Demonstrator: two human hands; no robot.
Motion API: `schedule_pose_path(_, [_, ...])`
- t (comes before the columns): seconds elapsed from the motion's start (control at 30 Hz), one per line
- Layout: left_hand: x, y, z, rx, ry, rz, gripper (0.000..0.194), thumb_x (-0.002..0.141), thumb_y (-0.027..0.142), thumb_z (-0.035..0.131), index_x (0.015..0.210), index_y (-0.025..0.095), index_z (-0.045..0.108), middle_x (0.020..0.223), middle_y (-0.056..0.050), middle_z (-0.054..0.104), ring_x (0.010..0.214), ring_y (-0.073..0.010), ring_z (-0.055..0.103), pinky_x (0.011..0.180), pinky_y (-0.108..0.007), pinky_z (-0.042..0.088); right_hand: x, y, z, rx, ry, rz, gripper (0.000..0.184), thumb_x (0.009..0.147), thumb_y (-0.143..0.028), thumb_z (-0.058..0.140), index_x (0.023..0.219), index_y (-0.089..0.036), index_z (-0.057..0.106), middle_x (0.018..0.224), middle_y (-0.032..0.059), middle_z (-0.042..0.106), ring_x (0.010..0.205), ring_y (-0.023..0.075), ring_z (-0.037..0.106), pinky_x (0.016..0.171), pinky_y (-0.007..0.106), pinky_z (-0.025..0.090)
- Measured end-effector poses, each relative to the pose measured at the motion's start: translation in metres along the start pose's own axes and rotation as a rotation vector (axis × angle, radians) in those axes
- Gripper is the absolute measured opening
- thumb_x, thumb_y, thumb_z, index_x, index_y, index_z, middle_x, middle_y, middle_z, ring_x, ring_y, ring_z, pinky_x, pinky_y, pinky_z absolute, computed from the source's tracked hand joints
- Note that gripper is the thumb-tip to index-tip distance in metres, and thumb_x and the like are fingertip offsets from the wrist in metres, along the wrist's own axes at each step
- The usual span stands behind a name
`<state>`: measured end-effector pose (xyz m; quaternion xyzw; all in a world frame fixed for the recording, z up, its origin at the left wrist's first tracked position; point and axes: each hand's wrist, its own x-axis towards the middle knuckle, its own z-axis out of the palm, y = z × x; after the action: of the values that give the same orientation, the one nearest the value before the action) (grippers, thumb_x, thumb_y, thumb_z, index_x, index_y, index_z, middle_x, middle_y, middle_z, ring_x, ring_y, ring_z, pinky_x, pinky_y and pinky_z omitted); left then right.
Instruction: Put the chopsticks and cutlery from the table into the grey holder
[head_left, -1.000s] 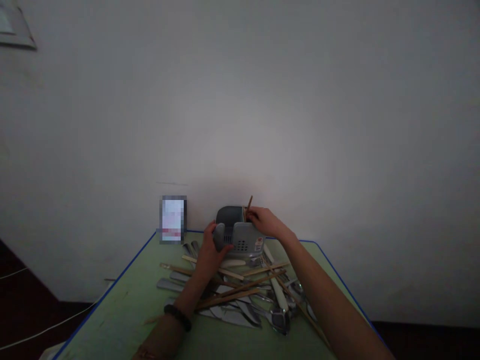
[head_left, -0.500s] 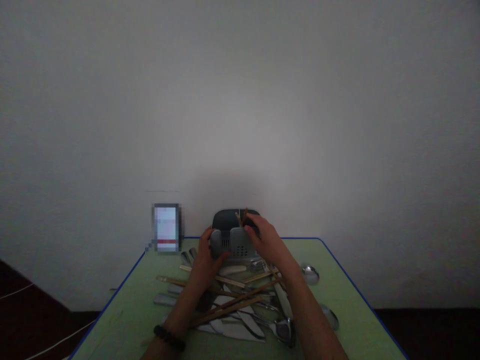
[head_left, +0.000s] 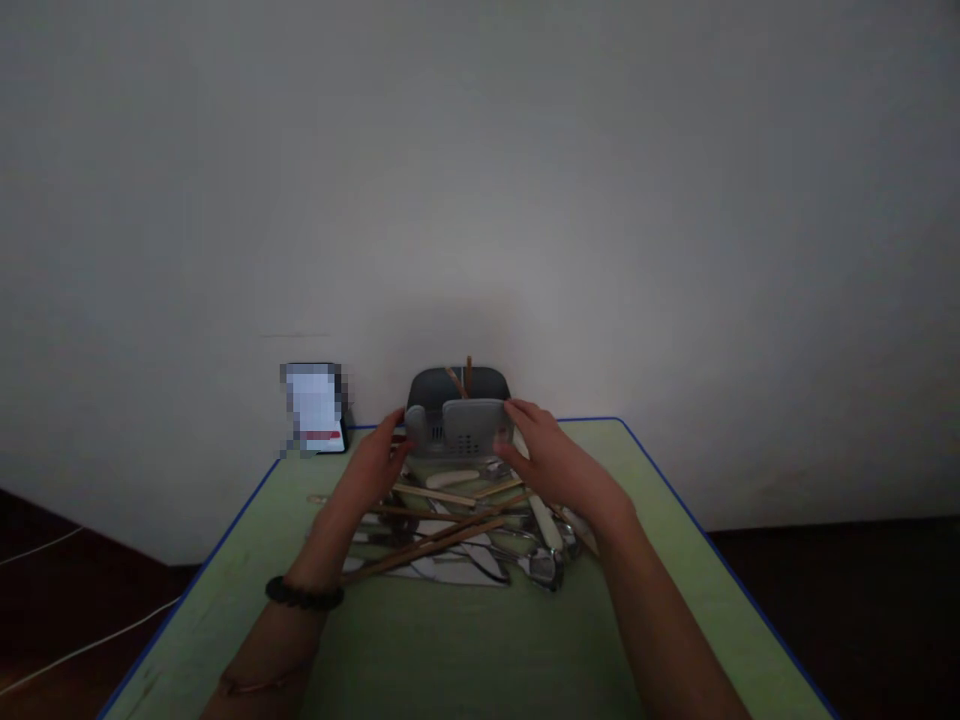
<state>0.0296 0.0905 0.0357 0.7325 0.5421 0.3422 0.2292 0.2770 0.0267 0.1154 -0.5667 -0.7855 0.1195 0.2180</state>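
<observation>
A grey cutlery holder (head_left: 480, 415) with slots and small holes in its front stands at the far side of the table. Two brown chopsticks (head_left: 469, 375) lean inside it and rise above its front wall. My left hand (head_left: 375, 462) grips the holder's left side, thumb toward the front. On the opposite side my right hand (head_left: 559, 460) holds the right edge, its thumb against the front face and its fingers along the top corner. Just in front of the holder lies a jumbled pile of knives (head_left: 469, 570), spoons, forks and loose chopsticks (head_left: 427, 545).
The green table (head_left: 480, 650) has a blue edge, and a pale wall (head_left: 480, 200) rises right behind it. At the back left a device with a lit, blurred screen (head_left: 313, 405) stands upright. White cables (head_left: 97, 640) run past the table on the left.
My right hand has let go of the chopsticks in the holder and moved onto its right edge. My left hand stays at the left side. The whole view has shifted, with the table sitting higher.
</observation>
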Motion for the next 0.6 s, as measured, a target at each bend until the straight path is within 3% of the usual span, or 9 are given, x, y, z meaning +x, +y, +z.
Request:
schedule_pose_path(0.17, [-0.002,0.0,-0.002,0.158,0.001,0.012,0.039,0.084,0.026,0.045,0.12,0.013,0.049,0.104,-0.013,0.067,0.086,-0.0249,0.067,0.081,-0.04,0.051,-0.022,0.017,0.001,-0.084,-0.132,0.147,0.059,0.087,-0.029,0.045,0.138,-0.002,0.033,0.144,0.0222,0.031,0.136,0.0271,0.025,0.11,0.041,0.025])
schedule_pose_path(0.27, [-0.003,0.001,-0.002,0.08,0.041,0.029,0.057,0.083,0.031,0.049,0.135,0.015,0.032,0.12,-0.016,0.058,0.081,-0.0217,0.068,0.077,-0.04,0.053,-0.022,0.031,0.011,-0.076,-0.163,0.178,0.052,0.088,-0.028,0.043,0.134,-0.004,0.039,0.14,0.0217,0.039,0.133,0.0262,0.033,0.108,0.041,0.028])
schedule_pose_path(0.33, [-0.003,0.002,0.0,0.009,0.074,0.088,0.065,0.082,0.035,0.052,0.139,0.019,0.024,0.131,-0.017,0.048,0.087,-0.0203,0.066,0.076,-0.037,0.054,-0.017,0.039,0.025,-0.075,-0.199,0.182,0.051,0.088,-0.028,0.044,0.134,-0.006,0.039,0.141,0.021,0.038,0.133,0.0249,0.033,0.108,0.039,0.028])
schedule_pose_path(0.43, [-0.002,0.005,0.004,-0.03,0.092,0.144,0.057,0.082,0.038,0.052,0.133,0.018,0.033,0.132,-0.017,0.044,0.101,-0.0232,0.06,0.075,-0.036,0.054,-0.011,0.045,0.049,-0.106,-0.278,0.198,0.058,0.088,-0.029,0.045,0.137,-0.001,0.034,0.144,0.0228,0.031,0.135,0.025,0.028,0.11,0.036,0.024])
schedule_pose_path(0.6, [-0.001,0.007,0.012,0.031,0.153,0.181,0.055,0.082,0.038,0.052,0.129,0.014,0.035,0.128,-0.018,0.046,0.118,-0.0267,0.048,0.094,-0.044,0.045,-0.015,0.041,0.062,-0.178,-0.366,0.243,0.068,0.088,-0.031,0.042,0.142,0.003,0.018,0.15,0.0238,0.01,0.138,0.0283,0.019,0.109,0.042,0.024])
